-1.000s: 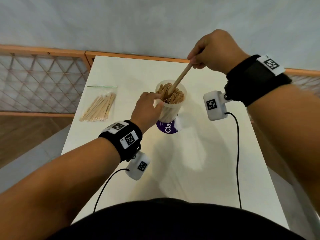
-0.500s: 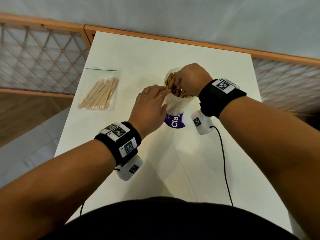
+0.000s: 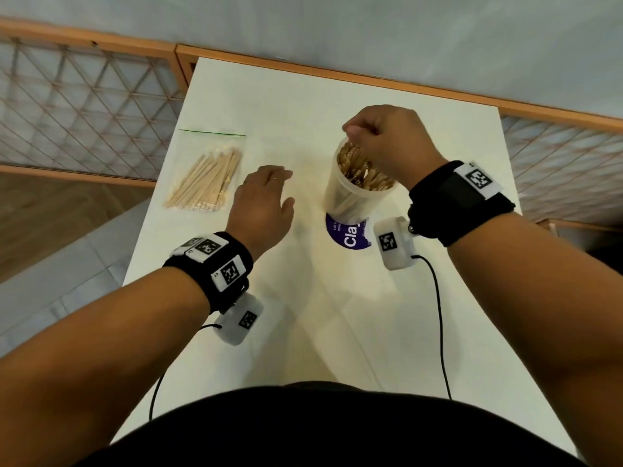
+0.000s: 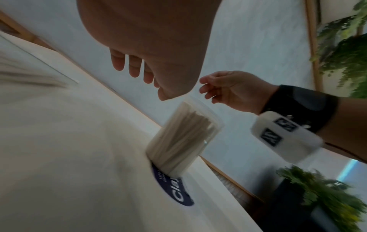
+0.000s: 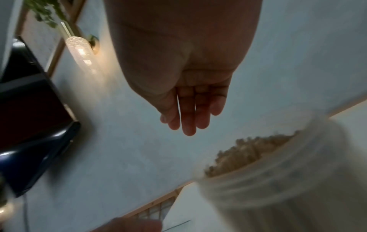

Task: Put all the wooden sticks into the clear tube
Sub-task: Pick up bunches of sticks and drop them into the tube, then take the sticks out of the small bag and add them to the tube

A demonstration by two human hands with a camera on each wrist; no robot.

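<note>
**Sticks in tube, both hands free**

On the white table (image 3: 303, 106), the clear tube (image 3: 340, 200) stood upright near centre, its base on a round purple sticker (image 3: 347, 239) printed "Cla…". Tube was packed with wooden sticks (image 3: 360, 170), tops sitting near the rim; the left wrist view showed them (image 4: 186, 133) filling it from base to near the mouth.

Right hand (image 3: 387, 146) hovered over the tube mouth, at about 1 o'clock from it in the head view. Right wrist view: fingers (image 5: 188, 116) extended and relaxed, nothing held. Head view showed knuckles only. No contact with the tube visible.

Left hand (image 3: 261, 203) sat at 9 o'clock of the tube, apart from it, palm down above the table. Fingers (image 4: 135, 66) loose, lightly bent, holding nothing.

Clear zip bag (image 3: 205, 173) with a green seal strip lay flat at 9 o'clock of the left hand, near the table's left edge, with a bundle of wooden sticks inside. Could not tell whether it was sealed.

Wooden lattice railing (image 3: 84, 106) ran behind and left of the table.
</note>
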